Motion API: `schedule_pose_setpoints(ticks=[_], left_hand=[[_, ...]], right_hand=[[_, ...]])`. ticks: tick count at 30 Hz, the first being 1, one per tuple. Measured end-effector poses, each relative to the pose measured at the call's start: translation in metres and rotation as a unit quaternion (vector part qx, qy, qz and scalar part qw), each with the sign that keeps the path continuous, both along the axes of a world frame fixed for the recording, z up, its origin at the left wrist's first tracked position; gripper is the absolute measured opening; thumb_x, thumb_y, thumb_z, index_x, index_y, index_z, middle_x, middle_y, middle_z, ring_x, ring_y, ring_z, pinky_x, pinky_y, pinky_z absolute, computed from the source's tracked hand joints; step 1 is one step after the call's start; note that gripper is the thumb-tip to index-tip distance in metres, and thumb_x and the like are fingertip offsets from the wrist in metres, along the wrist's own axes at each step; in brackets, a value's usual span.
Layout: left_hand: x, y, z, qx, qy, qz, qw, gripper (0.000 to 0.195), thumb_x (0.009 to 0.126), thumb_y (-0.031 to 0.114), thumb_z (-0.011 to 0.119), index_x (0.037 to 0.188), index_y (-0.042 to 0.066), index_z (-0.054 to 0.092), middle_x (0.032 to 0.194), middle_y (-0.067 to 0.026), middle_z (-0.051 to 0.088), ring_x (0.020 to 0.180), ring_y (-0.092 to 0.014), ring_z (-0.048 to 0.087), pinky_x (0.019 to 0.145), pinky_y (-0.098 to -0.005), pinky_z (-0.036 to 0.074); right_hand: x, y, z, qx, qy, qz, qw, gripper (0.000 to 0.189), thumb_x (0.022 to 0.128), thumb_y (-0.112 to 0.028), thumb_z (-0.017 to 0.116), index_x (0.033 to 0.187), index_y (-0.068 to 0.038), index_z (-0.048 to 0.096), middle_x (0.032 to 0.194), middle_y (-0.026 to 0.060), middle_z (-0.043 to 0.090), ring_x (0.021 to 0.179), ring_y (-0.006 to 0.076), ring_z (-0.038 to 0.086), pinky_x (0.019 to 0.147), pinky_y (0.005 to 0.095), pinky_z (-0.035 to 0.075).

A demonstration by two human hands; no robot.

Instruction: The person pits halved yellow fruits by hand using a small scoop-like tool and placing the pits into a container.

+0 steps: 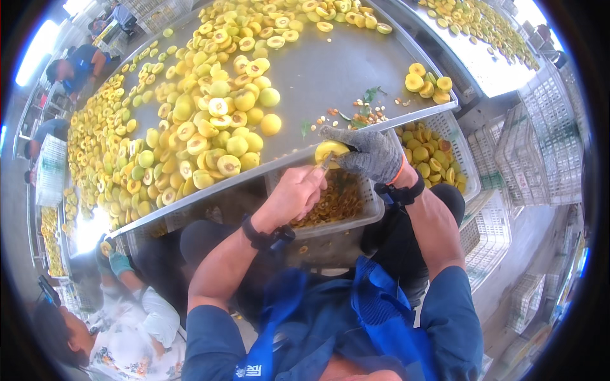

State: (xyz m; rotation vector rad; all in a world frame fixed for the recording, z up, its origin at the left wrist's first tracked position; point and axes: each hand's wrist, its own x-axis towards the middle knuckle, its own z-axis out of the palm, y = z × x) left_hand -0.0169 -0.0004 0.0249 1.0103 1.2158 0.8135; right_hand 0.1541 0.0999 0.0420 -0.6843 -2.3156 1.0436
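Observation:
My left hand (305, 188) is bare and grips a small pitting knife (327, 161) by its handle. The blade meets the cut face of a yellow stone-fruit half (332, 151), at its central hollow. That half sits in the fingers of my right hand (374, 152), which wears a grey knit glove. Both hands are at the near edge of a metal table (324, 66). Beneath them stands a white plastic crate (374, 214) with brownish pits and scraps (339, 200). Halved yellow stone fruit (205, 128) lies heaped on the table, left of my hands.
Loose kernels (376, 115) and green leaves (371, 94) lie near the table's raised rim. A few fruit halves (427, 85) sit at its right corner. A crate of fruit halves (424, 152) stands below. Stacked crates (543, 138) rise at right; a gloved co-worker (138, 324) sits at left.

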Motion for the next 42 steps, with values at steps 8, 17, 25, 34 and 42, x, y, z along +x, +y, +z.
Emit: schedule_pose_setpoints(ticks=[8,17,25,34,42], left_hand=[[0.006,-0.001,0.002,-0.032,-0.108,0.025,0.993,0.035,0.093,0.03,0.037,0.079,0.0,0.047,0.047,0.0002,0.037,0.034,-0.007,0.032,0.033,-0.0213,0.028],[0.005,-0.005,0.001,-0.005,-0.009,0.001,1.0,0.032,0.093,0.028,0.037,0.08,0.001,0.047,0.048,-0.0002,0.038,0.035,-0.007,0.032,0.034,-0.0216,0.027],[-0.009,-0.002,-0.002,-0.09,-0.161,-0.03,0.982,0.032,0.092,0.03,0.04,0.08,0.002,0.049,0.048,0.0017,0.035,0.035,-0.007,0.029,0.033,-0.0215,0.024],[-0.011,-0.004,-0.005,-0.106,-0.212,-0.013,0.971,0.034,0.091,0.032,0.041,0.079,0.003,0.05,0.046,0.0014,0.035,0.033,-0.007,0.029,0.031,-0.0211,0.023],[-0.016,-0.001,-0.008,-0.073,-0.195,-0.051,0.977,0.038,0.089,0.038,0.044,0.08,0.002,0.05,0.048,0.0006,0.037,0.034,-0.008,0.032,0.032,-0.0214,0.025]], right_hand=[[-0.004,-0.006,-0.006,-0.015,0.072,-0.024,0.997,0.04,0.076,-0.015,0.064,0.113,-0.005,0.055,0.1,0.0101,0.062,0.089,0.0169,0.058,0.079,0.0277,0.044],[-0.008,-0.003,-0.032,0.027,0.067,-0.013,0.997,0.035,0.074,-0.016,0.064,0.107,-0.006,0.058,0.097,0.0105,0.062,0.087,0.0251,0.059,0.077,0.0327,0.045],[0.0,0.006,-0.026,-0.06,0.076,0.072,0.993,0.044,0.078,-0.006,0.061,0.12,-0.003,0.049,0.104,0.0119,0.06,0.096,0.0193,0.056,0.085,0.0301,0.042],[-0.011,-0.013,-0.023,0.04,0.097,-0.016,0.994,0.039,0.077,-0.009,0.06,0.115,-0.005,0.053,0.101,0.0124,0.061,0.092,0.0248,0.057,0.082,0.0314,0.043],[-0.01,-0.009,-0.025,-0.138,0.136,0.007,0.981,0.037,0.076,-0.012,0.065,0.11,-0.002,0.056,0.095,0.0074,0.062,0.081,0.012,0.056,0.075,0.0259,0.045]])
